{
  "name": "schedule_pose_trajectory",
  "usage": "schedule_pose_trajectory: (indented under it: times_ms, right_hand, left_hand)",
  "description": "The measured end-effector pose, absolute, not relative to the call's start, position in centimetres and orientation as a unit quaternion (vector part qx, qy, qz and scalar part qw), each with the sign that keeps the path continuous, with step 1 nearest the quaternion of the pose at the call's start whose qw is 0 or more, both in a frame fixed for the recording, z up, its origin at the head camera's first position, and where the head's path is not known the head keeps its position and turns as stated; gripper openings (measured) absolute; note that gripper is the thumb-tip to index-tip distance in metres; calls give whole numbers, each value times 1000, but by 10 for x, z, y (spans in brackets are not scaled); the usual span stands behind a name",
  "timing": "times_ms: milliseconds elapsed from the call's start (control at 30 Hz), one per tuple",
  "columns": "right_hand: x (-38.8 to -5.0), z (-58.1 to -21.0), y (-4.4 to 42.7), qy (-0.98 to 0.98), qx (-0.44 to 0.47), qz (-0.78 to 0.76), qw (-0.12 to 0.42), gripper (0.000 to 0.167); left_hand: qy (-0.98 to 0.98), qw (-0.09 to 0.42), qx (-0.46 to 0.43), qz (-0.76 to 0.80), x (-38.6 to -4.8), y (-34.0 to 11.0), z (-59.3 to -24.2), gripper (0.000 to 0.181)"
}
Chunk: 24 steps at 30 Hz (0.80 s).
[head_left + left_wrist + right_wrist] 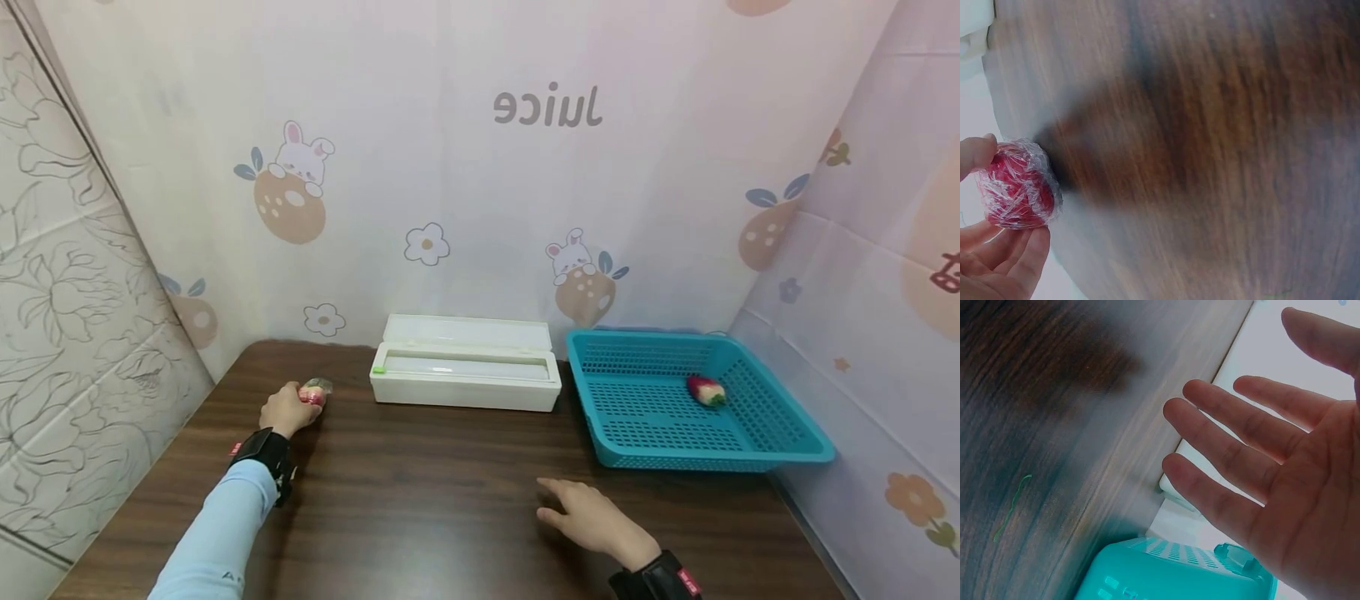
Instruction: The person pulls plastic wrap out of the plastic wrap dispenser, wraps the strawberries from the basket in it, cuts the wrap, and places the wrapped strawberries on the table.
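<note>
My left hand (287, 410) grips a film-wrapped red item (1019, 184) near the table's far left edge, thumb on one side and fingers on the other. Crinkled clear film covers it, so its exact kind cannot be told. My right hand (588, 517) is over the table in front of the basket, fingers extended and spread, holding nothing. In the blue-green plastic basket (607, 457) at the right lies a red item with a pale patch and a green end (707, 390). A white cling film dispenser (465, 392) stands at the back middle, its lid raised.
The dark wooden table (420, 492) meets a printed curtain (442, 167) at the back and another printed sheet on the right. A thin green strand (1013, 509) lies on the tabletop in the right wrist view.
</note>
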State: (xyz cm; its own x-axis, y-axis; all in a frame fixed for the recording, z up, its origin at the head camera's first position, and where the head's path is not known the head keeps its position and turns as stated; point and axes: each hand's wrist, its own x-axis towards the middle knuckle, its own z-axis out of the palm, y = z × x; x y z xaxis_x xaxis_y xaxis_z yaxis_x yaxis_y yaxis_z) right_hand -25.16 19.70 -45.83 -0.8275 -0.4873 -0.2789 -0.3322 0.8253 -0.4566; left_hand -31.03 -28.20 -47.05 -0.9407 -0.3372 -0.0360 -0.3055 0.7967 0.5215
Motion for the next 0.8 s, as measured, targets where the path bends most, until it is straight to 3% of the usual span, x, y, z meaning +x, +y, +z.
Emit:
schedule_pose_trajectory:
  times_ms: [500, 800]
  right_hand:
    - [-251, -461, 198, 932, -218, -202, 208, 53]
    - [-251, -449, 191, 928, -242, -218, 182, 53]
  left_hand:
    - [-949, 11, 159, -273, -312, -284, -468, 81]
    - [-955, 108, 79, -264, -317, -268, -443, 62]
